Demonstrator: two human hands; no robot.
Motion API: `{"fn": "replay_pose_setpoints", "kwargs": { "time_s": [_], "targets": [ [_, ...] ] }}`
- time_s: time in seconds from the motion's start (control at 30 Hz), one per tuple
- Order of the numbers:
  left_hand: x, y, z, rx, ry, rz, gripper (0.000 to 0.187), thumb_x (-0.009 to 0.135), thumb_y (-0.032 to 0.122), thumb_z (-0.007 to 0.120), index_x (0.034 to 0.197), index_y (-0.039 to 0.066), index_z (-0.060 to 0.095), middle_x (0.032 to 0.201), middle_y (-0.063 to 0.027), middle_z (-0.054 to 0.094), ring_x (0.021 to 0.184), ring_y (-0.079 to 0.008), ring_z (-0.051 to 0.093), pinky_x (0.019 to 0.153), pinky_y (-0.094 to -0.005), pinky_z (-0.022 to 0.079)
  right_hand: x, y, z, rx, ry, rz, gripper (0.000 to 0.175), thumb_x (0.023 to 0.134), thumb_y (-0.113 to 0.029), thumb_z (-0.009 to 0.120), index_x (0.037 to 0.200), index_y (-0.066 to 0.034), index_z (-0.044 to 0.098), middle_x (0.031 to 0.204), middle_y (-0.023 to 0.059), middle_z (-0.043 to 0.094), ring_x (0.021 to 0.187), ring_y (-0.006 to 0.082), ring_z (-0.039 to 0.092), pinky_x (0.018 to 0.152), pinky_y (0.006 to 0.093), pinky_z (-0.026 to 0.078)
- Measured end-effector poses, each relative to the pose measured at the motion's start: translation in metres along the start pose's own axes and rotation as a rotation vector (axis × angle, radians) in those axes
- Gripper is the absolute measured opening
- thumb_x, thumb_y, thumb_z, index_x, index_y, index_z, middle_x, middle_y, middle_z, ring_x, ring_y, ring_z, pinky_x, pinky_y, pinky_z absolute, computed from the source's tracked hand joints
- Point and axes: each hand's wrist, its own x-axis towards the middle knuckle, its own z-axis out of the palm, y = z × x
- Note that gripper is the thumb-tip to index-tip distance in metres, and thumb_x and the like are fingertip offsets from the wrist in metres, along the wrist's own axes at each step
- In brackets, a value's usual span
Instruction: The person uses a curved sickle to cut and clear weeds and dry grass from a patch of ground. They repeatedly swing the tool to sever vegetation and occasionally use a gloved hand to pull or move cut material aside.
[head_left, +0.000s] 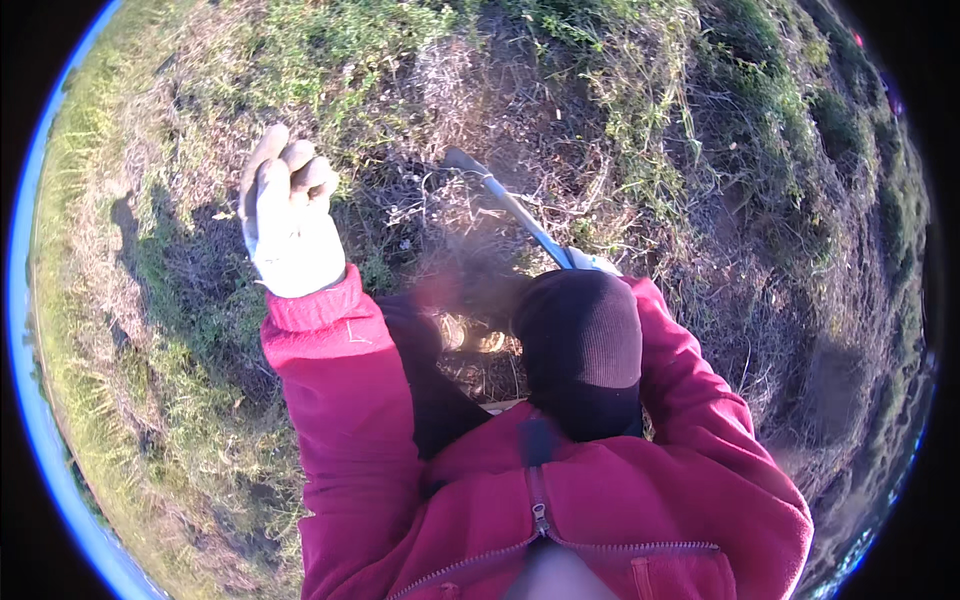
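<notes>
My left hand (294, 214), in a pale work glove with dirty fingertips, is raised over the weeds on the left. Its fingers are loosely bent and apart, and I see nothing in it. Beyond my bent right knee, my right hand (594, 262), gloved too and partly hidden by the knee, grips the blue-grey handle (531, 223) of a hand tool. The tool's grey metal blade (461, 160) points forward and left, low over dry stems and roots (424, 202). Whether the blade touches the soil I cannot tell.
Green weeds (360, 52) grow in front, and a strip of dry litter and brown soil (517, 90) runs ahead. Tangled vines (645, 112) stand at the right. My dark-clothed knees (585, 337) are bent close before me. Taller grass (67, 247) lines the far left.
</notes>
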Motion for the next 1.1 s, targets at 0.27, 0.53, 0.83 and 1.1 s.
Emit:
{"fn": "replay_pose_setpoints", "kwargs": {
  "time_s": [0.27,0.53,0.83,1.1],
  "targets": [
    [0.000,-0.013,0.009,0.057,0.030,-0.111,0.044,0.101,0.020,0.057,0.138,-0.003,0.049,0.110,-0.0058,0.060,0.089,-0.0133,0.053,0.082,-0.0284,0.046,0.101,0.030,0.051,0.214,-0.036,0.205,0.053,0.077,-0.044,0.070,0.118,-0.0109,0.061,0.109,0.0165,0.068,0.105,0.0331,0.065,0.089,0.0448,0.049],
    [0.000,-0.025,0.019,0.072,-0.049,-0.134,0.043,0.100,0.019,0.057,0.137,-0.004,0.049,0.108,-0.0039,0.056,0.085,-0.0118,0.047,0.080,-0.0266,0.043,0.074,0.064,0.060,0.212,-0.151,0.101,0.048,0.092,-0.055,0.058,0.121,-0.0177,0.062,0.109,0.0123,0.068,0.104,0.0313,0.065,0.086,0.0426,0.049],
    [-0.009,-0.032,0.027,0.086,0.002,-0.171,0.042,0.099,0.017,0.058,0.134,-0.004,0.050,0.108,-0.0035,0.056,0.089,-0.0118,0.049,0.082,-0.0265,0.044,-0.056,0.110,0.061,0.464,0.450,0.102,0.028,0.097,-0.030,0.058,0.120,-0.0146,0.060,0.090,0.0036,0.064,0.075,0.0156,0.061,0.067,0.0328,0.049],
    [-0.015,-0.041,0.034,0.080,-0.038,-0.190,0.038,0.101,0.018,0.056,0.132,-0.003,0.053,0.111,-0.0060,0.057,0.090,-0.0134,0.052,0.084,-0.0285,0.046,-0.192,0.174,-0.013,0.928,0.751,0.259,0.037,0.094,-0.012,0.067,0.130,-0.0098,0.054,0.075,-0.0024,0.056,0.054,0.0063,0.047,0.046,0.0240,0.037]
  ]
}}
